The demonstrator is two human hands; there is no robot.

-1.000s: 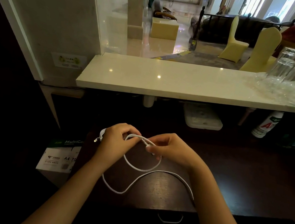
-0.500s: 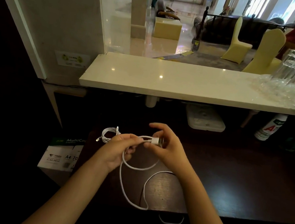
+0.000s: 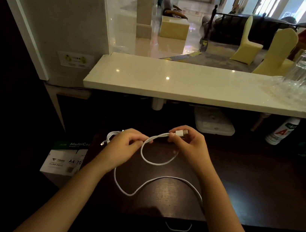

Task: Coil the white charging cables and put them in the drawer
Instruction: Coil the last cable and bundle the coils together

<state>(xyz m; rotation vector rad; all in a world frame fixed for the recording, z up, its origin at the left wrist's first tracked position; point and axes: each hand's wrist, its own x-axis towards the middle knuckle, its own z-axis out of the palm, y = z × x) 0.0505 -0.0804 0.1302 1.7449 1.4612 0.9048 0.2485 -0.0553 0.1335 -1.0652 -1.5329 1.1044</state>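
My right fingers [image 3: 174, 136] are pinching the white cable [image 3: 153, 163] behind its plug; my left fingers [image 3: 136, 143] are pinching its loop, slack trailing toward the surface's [image 3: 256, 189] near edge.

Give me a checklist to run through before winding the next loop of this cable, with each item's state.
1. Right hand pinches the USB plug: ok.
2. Left hand grips the white cable at the loop's start: ok.
3. Slack on the dark desk lies free of knots: ok.
4. Cable's far end visible: cannot tell, it passes under the right forearm.
5. Other cable already coiled: ok.
6. Drawer open to receive: not ok, looks closed.
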